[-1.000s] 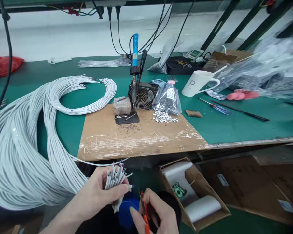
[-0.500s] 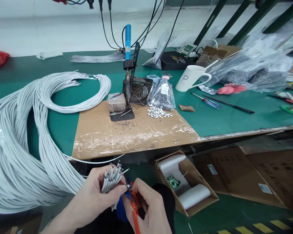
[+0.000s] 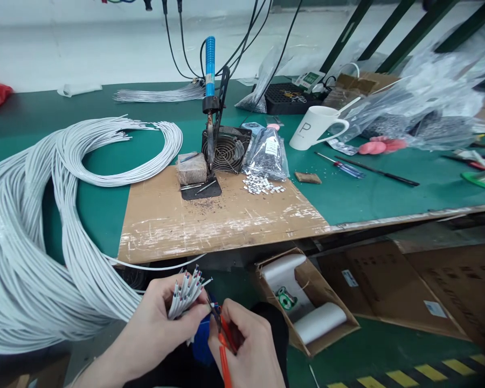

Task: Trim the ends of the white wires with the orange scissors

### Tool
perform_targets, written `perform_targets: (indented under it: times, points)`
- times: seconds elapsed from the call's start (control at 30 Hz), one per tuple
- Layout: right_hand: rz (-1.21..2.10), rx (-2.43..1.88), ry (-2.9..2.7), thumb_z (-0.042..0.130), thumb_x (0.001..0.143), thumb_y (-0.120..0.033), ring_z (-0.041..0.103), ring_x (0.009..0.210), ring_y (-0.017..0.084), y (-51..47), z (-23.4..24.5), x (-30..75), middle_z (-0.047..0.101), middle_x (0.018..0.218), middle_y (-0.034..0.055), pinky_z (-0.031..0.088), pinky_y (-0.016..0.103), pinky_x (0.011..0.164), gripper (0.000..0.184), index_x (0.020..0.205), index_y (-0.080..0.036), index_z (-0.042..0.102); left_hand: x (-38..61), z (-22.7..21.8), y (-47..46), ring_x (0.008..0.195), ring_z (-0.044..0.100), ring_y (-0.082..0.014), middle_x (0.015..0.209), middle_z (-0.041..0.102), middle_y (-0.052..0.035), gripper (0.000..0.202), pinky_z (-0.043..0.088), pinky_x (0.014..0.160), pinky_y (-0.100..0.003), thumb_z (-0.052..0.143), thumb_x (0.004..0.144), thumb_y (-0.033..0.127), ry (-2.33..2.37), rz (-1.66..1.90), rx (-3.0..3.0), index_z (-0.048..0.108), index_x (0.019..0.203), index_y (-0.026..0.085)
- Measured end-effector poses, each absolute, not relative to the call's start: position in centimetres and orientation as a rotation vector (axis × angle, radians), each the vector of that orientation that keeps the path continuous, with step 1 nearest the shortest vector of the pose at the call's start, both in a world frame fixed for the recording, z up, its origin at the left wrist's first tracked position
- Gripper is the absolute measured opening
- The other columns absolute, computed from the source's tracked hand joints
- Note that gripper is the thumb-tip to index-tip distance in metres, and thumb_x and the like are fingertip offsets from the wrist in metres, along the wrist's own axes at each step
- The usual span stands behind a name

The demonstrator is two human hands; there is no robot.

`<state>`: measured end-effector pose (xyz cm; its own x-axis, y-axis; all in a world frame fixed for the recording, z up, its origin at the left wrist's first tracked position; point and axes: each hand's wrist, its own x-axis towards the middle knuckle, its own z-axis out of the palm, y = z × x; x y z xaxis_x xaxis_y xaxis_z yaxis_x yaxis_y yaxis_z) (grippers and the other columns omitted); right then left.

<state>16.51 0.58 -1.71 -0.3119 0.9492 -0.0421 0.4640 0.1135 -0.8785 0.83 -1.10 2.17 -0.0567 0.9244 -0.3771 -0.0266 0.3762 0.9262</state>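
Wires [image 3: 185, 291]: white cut ends fanned upward, below the bench edge and near my lap; core colours too small to tell
Left hand [image 3: 156, 318]: my fingers curled tight round that bundle; forearm cut off by the frame
Right hand [image 3: 248, 345]: closed on orange-handled cutters [image 3: 225, 353]; blades at one wire end, contact unclear; handles leave the frame
Coil [image 3: 24, 258]: long white loops on my green bench [image 3: 367, 194]; left side cut off

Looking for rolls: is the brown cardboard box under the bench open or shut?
Open: the brown cardboard box has flaps spread, white rolls showing inside.
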Motion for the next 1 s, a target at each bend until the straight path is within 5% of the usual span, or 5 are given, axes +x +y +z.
perform_targets:
  times: [0.3,0.6,0.8,1.0]
  points:
    - [1.038,-1.435,-1.867,0.043,0.084,-0.028,0.026,0.057,0.011,0.9,-1.2,16.6,0.026,0.061,-0.0078,0.020,0.029,0.052,0.030,0.067,-0.026,0.018,0.9,1.5,-1.3,0.065,0.050,-0.0147,0.072,0.058,0.0030,0.010,0.045,0.061,-0.023,0.070,0.090,0.027,1.500,0.957,1.066,0.066,0.086,0.019]
    - [1.063,-1.399,-1.873,0.053,0.079,-0.025,0.026,0.055,0.011,1.0,-1.5,17.3,0.029,0.059,-0.0068,0.019,0.028,0.050,0.035,0.067,-0.025,0.020,0.5,1.5,-1.7,0.070,0.051,-0.0149,0.073,0.057,0.0024,0.030,0.042,0.067,-0.025,0.062,0.102,0.043,1.446,0.936,1.120,0.069,0.087,0.019]
    - [1.155,-1.310,-1.798,0.053,0.080,-0.025,0.025,0.056,0.010,0.7,-2.2,16.8,0.026,0.061,-0.0072,0.018,0.027,0.050,0.034,0.067,-0.025,0.021,-0.6,1.9,-1.1,0.052,0.037,-0.0084,0.065,0.051,0.0040,0.039,0.031,0.047,-0.021,0.074,0.090,0.053,1.220,0.896,0.866,0.066,0.083,0.016]
    - [1.063,-1.222,-1.819,0.050,0.082,-0.024,0.029,0.054,0.010,0.6,-2.8,16.3,0.029,0.061,-0.0073,0.021,0.026,0.049,0.030,0.068,-0.025,0.023,-1.2,1.5,-0.8,0.044,0.039,-0.0054,0.064,0.061,0.0001,0.041,0.025,0.039,-0.018,0.085,0.081,0.052,1.120,0.898,0.674,0.072,0.084,0.013]
